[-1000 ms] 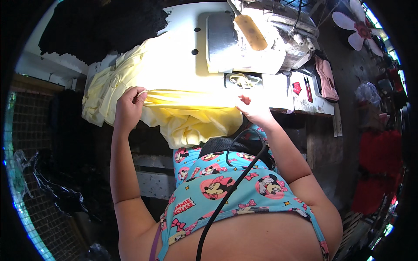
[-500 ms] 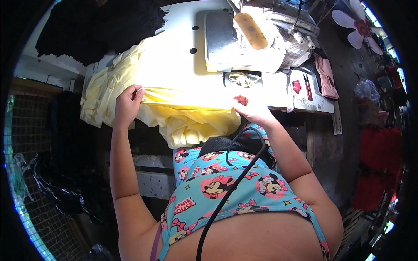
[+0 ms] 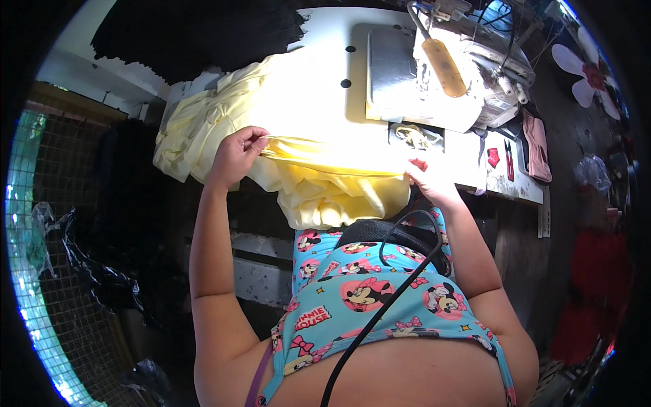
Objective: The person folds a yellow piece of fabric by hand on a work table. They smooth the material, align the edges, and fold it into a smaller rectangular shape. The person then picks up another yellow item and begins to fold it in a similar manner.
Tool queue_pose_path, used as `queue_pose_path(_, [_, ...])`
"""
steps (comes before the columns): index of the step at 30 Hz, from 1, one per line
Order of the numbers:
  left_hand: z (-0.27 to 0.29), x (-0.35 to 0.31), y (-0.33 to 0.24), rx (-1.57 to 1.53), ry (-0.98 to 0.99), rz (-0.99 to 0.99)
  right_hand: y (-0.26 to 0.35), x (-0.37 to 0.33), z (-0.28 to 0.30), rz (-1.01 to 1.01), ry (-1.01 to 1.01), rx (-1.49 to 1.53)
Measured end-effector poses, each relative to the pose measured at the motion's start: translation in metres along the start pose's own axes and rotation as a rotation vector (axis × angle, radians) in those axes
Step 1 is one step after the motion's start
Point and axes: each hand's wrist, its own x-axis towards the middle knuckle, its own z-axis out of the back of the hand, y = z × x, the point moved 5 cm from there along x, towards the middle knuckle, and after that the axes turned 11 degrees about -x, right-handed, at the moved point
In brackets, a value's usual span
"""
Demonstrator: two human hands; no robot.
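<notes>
A pale yellow fabric (image 3: 325, 193) is stretched between my two hands over the near edge of the white table, its lower folds hanging toward my lap. My left hand (image 3: 239, 154) pinches the fabric's left end between thumb and fingers. At the other end my right hand (image 3: 430, 180) grips the cloth, its fingers washed out by bright light. More of the yellow fabric lies bunched on the table to the left of my left hand.
A sewing machine (image 3: 498, 102) stands at the right back, with a yellowish lamp (image 3: 444, 68) above its bed. Red-handled thread snips (image 3: 510, 163), a small red item (image 3: 493, 157) and a pink pouch (image 3: 536, 146) lie right. Black fabric (image 3: 196, 34) covers the far left.
The whole view has shifted, so the table and machine sit farther right in the picture. Both hands keep their hold on the stretched yellow fabric.
</notes>
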Motion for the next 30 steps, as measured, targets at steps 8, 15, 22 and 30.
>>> queue_pose_path(8, [-0.006,-0.004,-0.014,-0.02,0.045,-0.041,0.01,-0.004,0.005,0.066,0.058,0.083])
queue_pose_path(15, [-0.015,-0.023,-0.078,-0.097,0.277,-0.441,0.095,-0.054,0.022,0.632,0.336,-0.129])
queue_pose_path(22, [-0.107,0.007,-0.111,-0.04,0.561,-0.495,0.163,-0.028,-0.011,0.883,0.274,-0.397])
queue_pose_path(30, [-0.121,0.015,-0.1,0.047,0.516,-0.375,0.126,-0.018,-0.021,0.678,0.264,-0.101])
